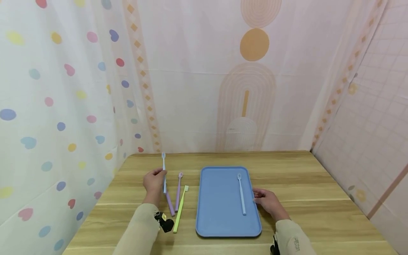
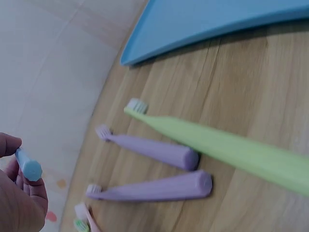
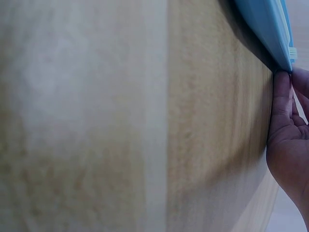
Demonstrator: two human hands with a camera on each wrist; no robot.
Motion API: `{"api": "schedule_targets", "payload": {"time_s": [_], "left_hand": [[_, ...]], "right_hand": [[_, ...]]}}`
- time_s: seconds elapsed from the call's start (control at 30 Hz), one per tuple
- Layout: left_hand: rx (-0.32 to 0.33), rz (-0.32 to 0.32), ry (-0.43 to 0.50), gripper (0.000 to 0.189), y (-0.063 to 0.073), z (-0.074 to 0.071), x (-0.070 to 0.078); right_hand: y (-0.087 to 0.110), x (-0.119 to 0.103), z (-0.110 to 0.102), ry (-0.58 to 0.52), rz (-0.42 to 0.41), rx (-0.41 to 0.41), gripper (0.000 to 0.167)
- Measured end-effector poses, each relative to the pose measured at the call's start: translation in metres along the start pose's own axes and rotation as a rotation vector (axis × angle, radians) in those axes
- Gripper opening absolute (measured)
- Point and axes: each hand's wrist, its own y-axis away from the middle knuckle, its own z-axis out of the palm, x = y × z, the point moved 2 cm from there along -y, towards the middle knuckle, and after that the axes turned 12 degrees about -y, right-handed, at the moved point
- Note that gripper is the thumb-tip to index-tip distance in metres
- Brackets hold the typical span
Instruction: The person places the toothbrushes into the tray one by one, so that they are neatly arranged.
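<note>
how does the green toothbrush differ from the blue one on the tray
The green toothbrush lies on the table, the blue toothbrush on the tray. In the head view, the green one's far end slants right, the blue one's left. Both lie unheld, heads pointing away.

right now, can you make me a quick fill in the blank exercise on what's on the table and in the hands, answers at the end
1. The left hand holds a ____ toothbrush.
2. The right hand holds the rim of the ____ tray.
3. Exactly ____ toothbrush lies on the tray.
4. Beside the green toothbrush on the table lie two ____ toothbrushes.

Missing words: light-blue; blue; one; purple
</note>
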Motion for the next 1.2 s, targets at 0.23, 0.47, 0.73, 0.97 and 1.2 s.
{"api": "schedule_targets", "payload": {"time_s": [0.23, 0.47, 0.73, 0.97, 1.2], "left_hand": [[-0.026, 0.036, 0.013, 0.023, 0.011, 0.007, 0.014], [-0.095, 0.0, 0.117, 0.03, 0.017, 0.024, 0.017], [-0.149, -0.016, 0.15, 0.03, 0.028, 0.038, 0.02], [-0.101, 0.03, 0.13, 0.025, 0.034, 0.05, 0.024], [-0.146, 0.013, 0.19, 0.023, 0.046, 0.066, 0.028]], "right_hand": [[0.0, -0.003, -0.001, -0.017, -0.023, -0.005, 0.041], [-0.001, -0.003, -0.003, -0.011, -0.015, -0.001, 0.041], [0.0, -0.001, -0.004, -0.003, 0.003, 0.01, 0.042], [-0.001, -0.001, -0.004, 0.009, 0.0, 0.005, 0.042], [-0.002, -0.001, -0.005, -0.003, -0.015, 0.003, 0.041]]}}
